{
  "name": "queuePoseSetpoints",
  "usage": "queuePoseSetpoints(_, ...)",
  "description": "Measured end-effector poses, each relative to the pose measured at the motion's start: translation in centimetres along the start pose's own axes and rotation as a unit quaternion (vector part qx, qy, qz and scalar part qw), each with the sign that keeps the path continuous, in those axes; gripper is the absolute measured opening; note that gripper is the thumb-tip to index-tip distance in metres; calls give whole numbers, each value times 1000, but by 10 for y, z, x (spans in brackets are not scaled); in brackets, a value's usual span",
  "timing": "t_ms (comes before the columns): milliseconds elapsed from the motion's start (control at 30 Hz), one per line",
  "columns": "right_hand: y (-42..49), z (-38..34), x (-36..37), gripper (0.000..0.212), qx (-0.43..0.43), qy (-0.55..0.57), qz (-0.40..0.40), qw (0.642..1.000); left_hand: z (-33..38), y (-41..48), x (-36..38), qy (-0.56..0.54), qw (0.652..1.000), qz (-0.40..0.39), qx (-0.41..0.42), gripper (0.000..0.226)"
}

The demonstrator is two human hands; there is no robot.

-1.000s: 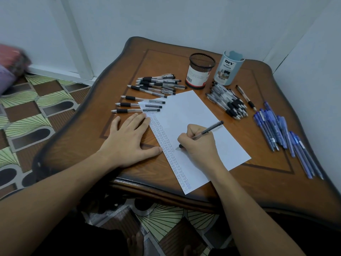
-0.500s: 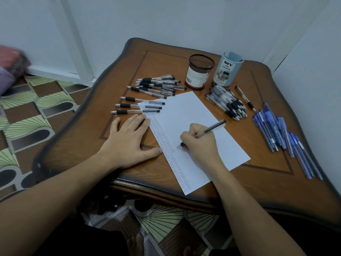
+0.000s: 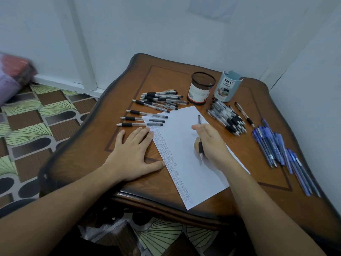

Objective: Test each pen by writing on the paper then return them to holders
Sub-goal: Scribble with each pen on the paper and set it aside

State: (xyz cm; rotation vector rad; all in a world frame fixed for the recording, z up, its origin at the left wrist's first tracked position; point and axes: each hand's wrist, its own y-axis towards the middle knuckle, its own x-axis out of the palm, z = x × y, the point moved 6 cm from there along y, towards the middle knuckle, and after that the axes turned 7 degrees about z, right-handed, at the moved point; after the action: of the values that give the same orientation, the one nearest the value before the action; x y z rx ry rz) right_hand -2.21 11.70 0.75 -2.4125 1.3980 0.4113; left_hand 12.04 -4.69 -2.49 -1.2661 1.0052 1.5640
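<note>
As the head camera looks down, the left hand [image 3: 132, 154] lies flat on the wooden table [image 3: 166, 76], fingers straight and spread, with its fingertips and thumb touching the left edge of the white paper [image 3: 180, 130]. The right hand [image 3: 212, 145] rests on the paper, its fingers curled round a black-grip pen [image 3: 200, 147]. The pen stands steeply, tip down at the sheet; contact cannot be told. A narrow column of small writing [image 3: 168, 157] runs down the paper's left margin. A pile of black-grip pens [image 3: 160, 100] lies beyond the paper's far-left corner, and three separate pens [image 3: 142, 119] lie nearer, their ends overlapping the sheet. A black mesh holder [image 3: 202, 87] and a pale blue holder [image 3: 227, 85] stand side by side at the far edge. A second pile [image 3: 228, 117] lies in front of the holders, with a lone pen [image 3: 244, 113] beside it. Blue pens [image 3: 273, 145] lie at far right.
</note>
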Motion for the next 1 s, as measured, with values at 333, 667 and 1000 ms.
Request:
queuePoseSetpoints(333,90,-38,-79,25,-114,-292,134,940,-3,-1,1,-17,1000,8,-3,110)
queuePoseSetpoints(667,121,-18,-98,43,-69,-397,87,911,-4,1,1,-8,1000,0,-1,107)
queuePoseSetpoints(1000,89,-54,-7,26,-228,-306,34,924,-1,0,-3,1,1000,-16,-10,112)
